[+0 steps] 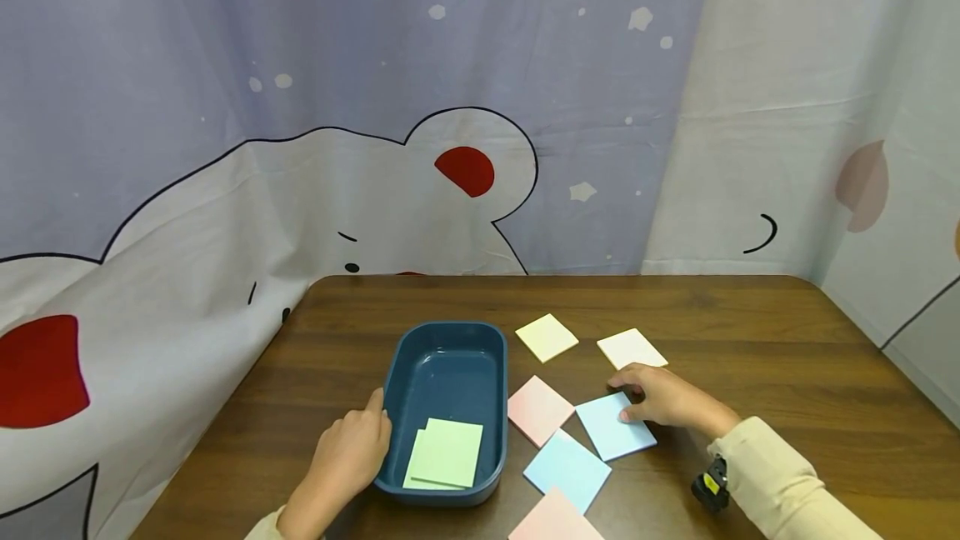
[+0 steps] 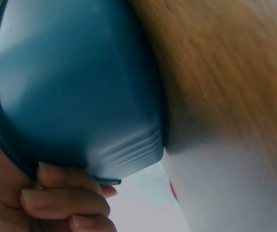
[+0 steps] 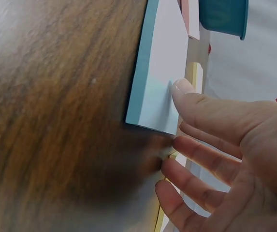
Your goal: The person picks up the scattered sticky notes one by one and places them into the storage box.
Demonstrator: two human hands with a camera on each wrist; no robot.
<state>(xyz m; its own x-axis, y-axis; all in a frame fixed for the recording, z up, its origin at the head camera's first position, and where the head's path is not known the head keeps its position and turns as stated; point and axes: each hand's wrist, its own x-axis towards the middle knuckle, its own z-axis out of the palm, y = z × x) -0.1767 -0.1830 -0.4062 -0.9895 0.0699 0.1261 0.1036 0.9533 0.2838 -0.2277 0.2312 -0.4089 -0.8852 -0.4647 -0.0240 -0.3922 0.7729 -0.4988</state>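
My left hand (image 1: 348,448) holds the left rim of a dark blue plastic bin (image 1: 450,382); its fingers (image 2: 68,200) curl against the bin's outer side in the left wrist view. Two overlapping light green sticky note pads (image 1: 450,455) lie inside the bin near its front end. Over on the right, my right hand (image 1: 671,402) is at a light blue sticky note pad (image 1: 606,423) flat on the table. Its thumb (image 3: 184,92) touches the pad's top in the right wrist view, while the other fingers spread loosely past the edge, not closed round it.
Pink pads (image 1: 538,409) and another blue pad (image 1: 567,471) lie between the bin and the right hand. Two pale yellow pads (image 1: 547,337) sit farther back. A patterned curtain (image 1: 480,48) hangs behind the wooden table (image 1: 750,332).
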